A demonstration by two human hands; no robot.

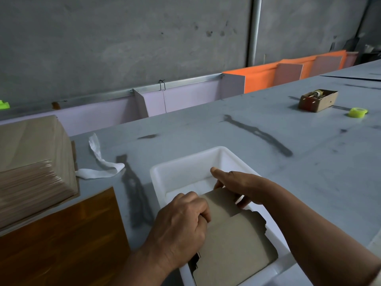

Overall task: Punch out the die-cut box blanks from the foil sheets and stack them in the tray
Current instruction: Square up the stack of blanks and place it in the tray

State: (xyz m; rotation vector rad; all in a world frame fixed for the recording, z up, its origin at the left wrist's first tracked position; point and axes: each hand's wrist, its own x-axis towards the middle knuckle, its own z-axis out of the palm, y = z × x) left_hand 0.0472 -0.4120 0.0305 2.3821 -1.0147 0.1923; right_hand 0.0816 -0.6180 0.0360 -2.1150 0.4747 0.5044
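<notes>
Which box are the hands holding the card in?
The white tray close in front: the left hand and right hand hold the card in it. The small brown box sits far off to the right, untouched.

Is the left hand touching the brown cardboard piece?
Touching. The head view shows the left hand gripping the left edge of the cardboard blank, fingers curled over it, above the white tray.

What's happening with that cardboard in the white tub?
A person holds a grey-brown die-cut cardboard blank in a white plastic tray on the grey table. The left hand grips its left edge and the right hand pinches the far flap. A tall stack of brown sheets sits to the left.
</notes>
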